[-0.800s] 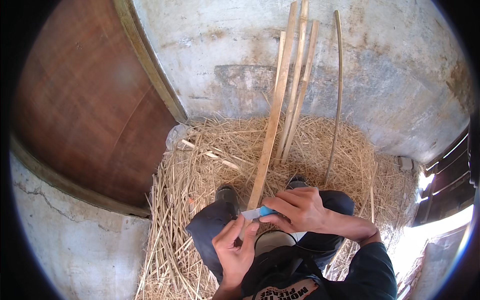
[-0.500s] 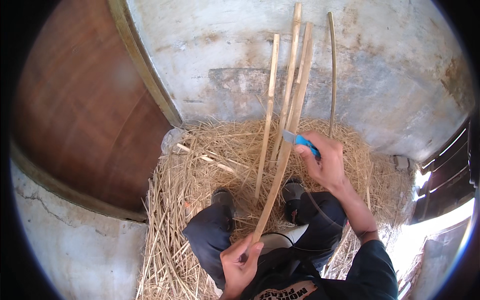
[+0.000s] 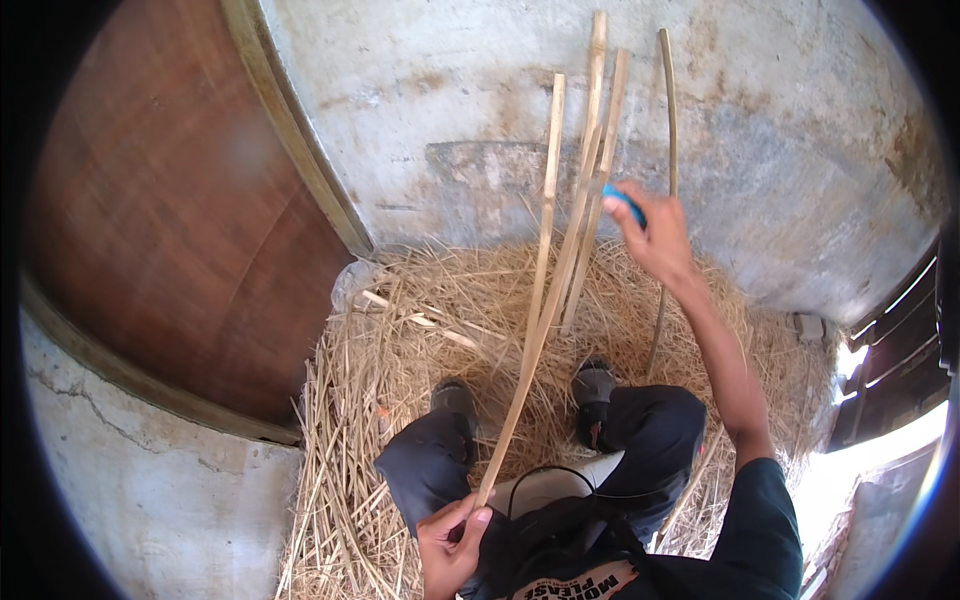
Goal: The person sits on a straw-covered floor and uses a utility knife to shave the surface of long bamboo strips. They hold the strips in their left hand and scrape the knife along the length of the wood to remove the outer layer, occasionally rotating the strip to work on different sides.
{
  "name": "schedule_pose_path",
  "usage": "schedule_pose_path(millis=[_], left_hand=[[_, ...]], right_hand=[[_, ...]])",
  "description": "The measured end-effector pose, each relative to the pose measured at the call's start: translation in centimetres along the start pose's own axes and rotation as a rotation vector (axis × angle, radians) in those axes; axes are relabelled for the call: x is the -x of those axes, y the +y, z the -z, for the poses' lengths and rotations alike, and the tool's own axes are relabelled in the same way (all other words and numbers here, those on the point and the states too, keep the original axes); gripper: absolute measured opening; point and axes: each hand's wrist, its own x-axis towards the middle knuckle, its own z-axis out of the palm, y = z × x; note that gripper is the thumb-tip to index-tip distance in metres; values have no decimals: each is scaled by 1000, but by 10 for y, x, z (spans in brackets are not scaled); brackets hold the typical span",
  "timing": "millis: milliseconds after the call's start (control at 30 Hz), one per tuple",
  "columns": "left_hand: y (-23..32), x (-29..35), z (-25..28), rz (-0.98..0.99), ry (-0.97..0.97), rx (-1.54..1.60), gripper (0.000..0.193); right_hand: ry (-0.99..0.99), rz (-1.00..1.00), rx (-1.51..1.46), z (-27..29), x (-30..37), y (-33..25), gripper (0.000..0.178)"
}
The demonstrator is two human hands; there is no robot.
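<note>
A long, narrow wooden strip (image 3: 533,362), perhaps split bamboo, slants up and away from my lap. Its near end is pinched between the thumb and fingers of my left hand (image 3: 448,545). My right hand (image 3: 656,235) is wrapped round a blue-handled utility knife (image 3: 624,205) near the strip's far end. The blade hardly shows, so whether it touches the wood I cannot tell. Several similar strips lean against the wall behind, among them a shorter one (image 3: 551,170) to the left and a darker thin stick (image 3: 670,120) to the right.
Loose straw and shavings (image 3: 350,440) cover the floor around my shoes (image 3: 594,385). A stained plaster wall (image 3: 780,180) rises ahead. On the left is a brown wooden door (image 3: 180,200) in its frame; dark slats (image 3: 895,350) stand at the right. Pale offcuts (image 3: 440,330) lie on the straw.
My right hand with the knife has moved up and away along the strip. My left hand has shifted slightly down and left, bringing the strip's near end with it.
</note>
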Motion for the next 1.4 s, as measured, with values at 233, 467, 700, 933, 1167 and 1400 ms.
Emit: schedule_pose_path(millis=[233, 467, 700, 933, 1167, 1400], left_hand=[[-5, 9, 39, 214, 39, -92, 38], [-18, -16, 80, -122, 373, -133, 25], [11, -69, 159, -608, 928, -115, 27], [8, -128, 156, -954, 739, 253, 30], [22, -147, 85, -844, 322, 373, 40], [7, -143, 2, -630, 66, 781, 44]], right_hand=[[63, -130, 153, 16, -68, 53, 48], [-170, -140, 372, 21, -47, 49, 38], [-238, -162, 88, 52, -6, 2, 34], [-392, -88, -226, 46, 53, -83, 36], [-551, -88, -441, 11, 75, -89, 47], [-508, -260, -1069, -9, 78, -100, 62]])
